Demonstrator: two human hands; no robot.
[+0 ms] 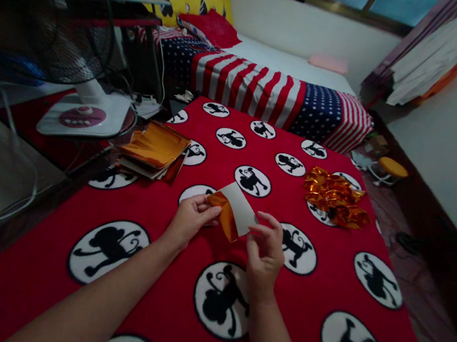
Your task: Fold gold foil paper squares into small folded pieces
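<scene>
Two bare forearms reach in over the red cloth. The left hand pinches the orange-and-white sheet by its left corner, above the cloth's middle. At the sheet's white right end are the right hand's slightly parted fingers; I can't tell whether they grip. A foil-topped stack sits by the cloth's left edge, crumpled orange foil near its right.

The fan at upper left is dark, blurred and cut off by the left edge. Hanging cloth at upper right runs past the top. Both forearms leave through the bottom, and the stacked sheets hide most of their lower layers.
</scene>
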